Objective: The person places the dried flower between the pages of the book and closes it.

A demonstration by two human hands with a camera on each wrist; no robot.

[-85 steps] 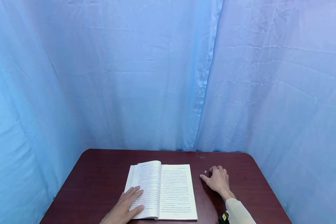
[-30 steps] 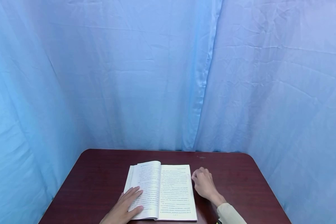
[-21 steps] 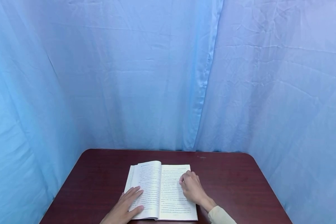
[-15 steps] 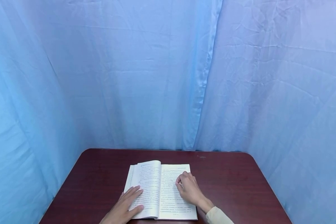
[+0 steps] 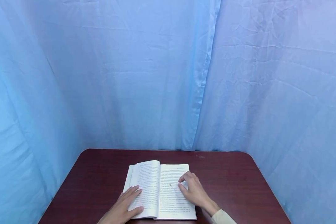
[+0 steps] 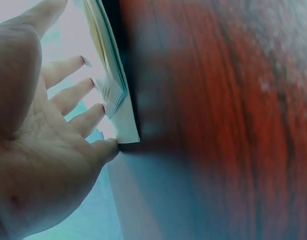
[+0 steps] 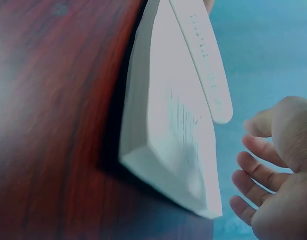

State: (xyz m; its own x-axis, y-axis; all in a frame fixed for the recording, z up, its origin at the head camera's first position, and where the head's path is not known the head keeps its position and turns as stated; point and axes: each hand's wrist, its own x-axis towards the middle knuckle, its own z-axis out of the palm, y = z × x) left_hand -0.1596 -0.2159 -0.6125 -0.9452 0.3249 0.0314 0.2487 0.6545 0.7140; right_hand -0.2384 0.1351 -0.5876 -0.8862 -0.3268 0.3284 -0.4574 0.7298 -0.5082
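An open book [image 5: 173, 202] lies on the dark red table, pages printed with rows of text. My left hand [image 5: 123, 207] rests flat on the left page, fingers spread; the left wrist view shows its fingertips over the book's outer edge. My right hand [image 5: 194, 191] hovers over the right page's outer side, thumb and index finger apart with nothing seen between them. Just left of those fingertips, a tiny greyish object [image 5: 170, 184] sits on the right page, too small to identify. In the right wrist view the relaxed right hand [image 7: 278, 175] shows beside the book's thick page block [image 7: 138, 110].
The brown-red wooden table [image 5: 235, 186] has rounded far corners. Blue curtains [image 5: 128, 77] hang behind it and on both sides. A small pale mark [image 5: 201, 156] shows near the table's far edge.
My right hand has moved left from the table, where a tiny pale object lay by its fingers, to over the right page. Its pinched fingers have parted. The left hand stays put.
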